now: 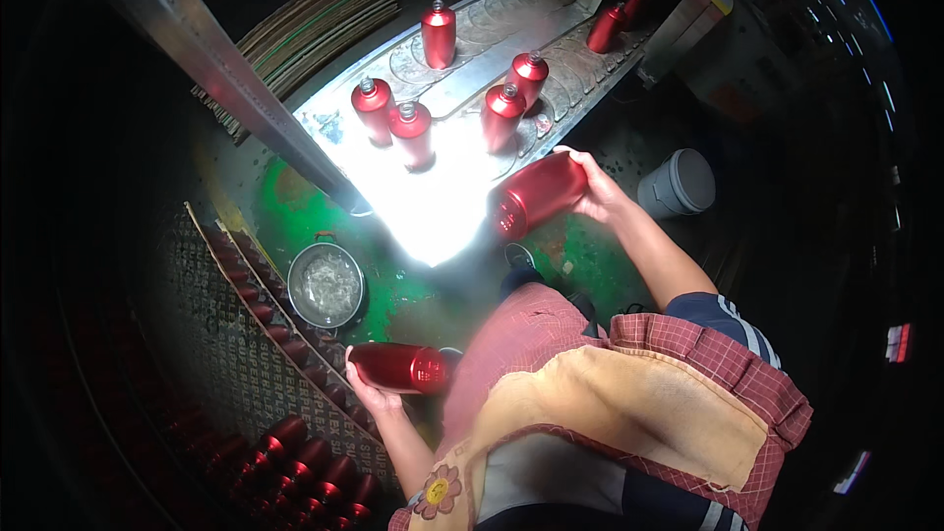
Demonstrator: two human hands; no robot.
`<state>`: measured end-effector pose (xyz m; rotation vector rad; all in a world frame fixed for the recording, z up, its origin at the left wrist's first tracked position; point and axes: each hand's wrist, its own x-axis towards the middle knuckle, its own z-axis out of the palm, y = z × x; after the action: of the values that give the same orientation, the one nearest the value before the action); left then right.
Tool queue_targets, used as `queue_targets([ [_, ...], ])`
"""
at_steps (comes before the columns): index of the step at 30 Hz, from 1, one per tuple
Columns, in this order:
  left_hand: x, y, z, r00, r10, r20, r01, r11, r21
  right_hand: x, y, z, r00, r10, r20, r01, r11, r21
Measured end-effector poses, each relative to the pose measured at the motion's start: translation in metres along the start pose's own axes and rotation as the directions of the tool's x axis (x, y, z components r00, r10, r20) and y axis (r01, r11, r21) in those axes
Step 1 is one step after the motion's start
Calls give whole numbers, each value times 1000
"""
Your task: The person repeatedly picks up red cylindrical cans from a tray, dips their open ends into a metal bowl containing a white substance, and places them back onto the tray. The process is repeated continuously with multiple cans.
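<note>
My left hand (pixel 370 389) is wrapped round the end of a shiny red bottle (pixel 391 366). That bottle lies on its side in the air, its base turned to the right. Farther up, my right hand (pixel 596 189) grips a second red bottle (pixel 547 191), tilted with its base toward the lower left, close to the front edge of a metal bench (pixel 531 20). The necks of both held bottles are hidden. Upright red bottles with bare necks stand on the bench, among them one (pixel 502 118) near my right hand and one (pixel 411 136) by the glare.
A metal post (pixel 226 69) rises at the bench's left. Below are a metal pot (pixel 326 285) on the green floor (pixel 393 295) and a white lidded bucket (pixel 678 183). Many red bottles (pixel 305 462) fill the lower left beside printed cardboard (pixel 236 364). Cardboard sheets (pixel 324 15) are stacked behind.
</note>
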<state>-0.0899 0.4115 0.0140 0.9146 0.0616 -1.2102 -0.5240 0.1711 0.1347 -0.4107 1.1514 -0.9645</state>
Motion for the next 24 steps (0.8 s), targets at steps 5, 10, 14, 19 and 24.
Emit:
queue_targets([
  [5, 43, -63, 199, 907, -1, 420, -127, 953, 276, 59, -139, -118, 684, -708, -175, 430, 586, -686],
  [10, 70, -182, 444, 598, -23, 801, -584, 671, 456, 197, -237, -169, 348, -933, 86, 249, 4, -968],
  [14, 113, -328, 589, 310, 29, 950, -927, 229, 295, 288, -268, -201, 457, -889, 6, 142, 66, -988],
  [19, 181, -474, 658, 346, -143, 927, -938, -76, 339, 347, -296, -247, 594, -800, -85, 77, 161, -984],
  [24, 192, -503, 693, 471, -261, 843, -876, -252, 411, 348, -329, -263, 467, -884, 32, 134, 36, -990],
])
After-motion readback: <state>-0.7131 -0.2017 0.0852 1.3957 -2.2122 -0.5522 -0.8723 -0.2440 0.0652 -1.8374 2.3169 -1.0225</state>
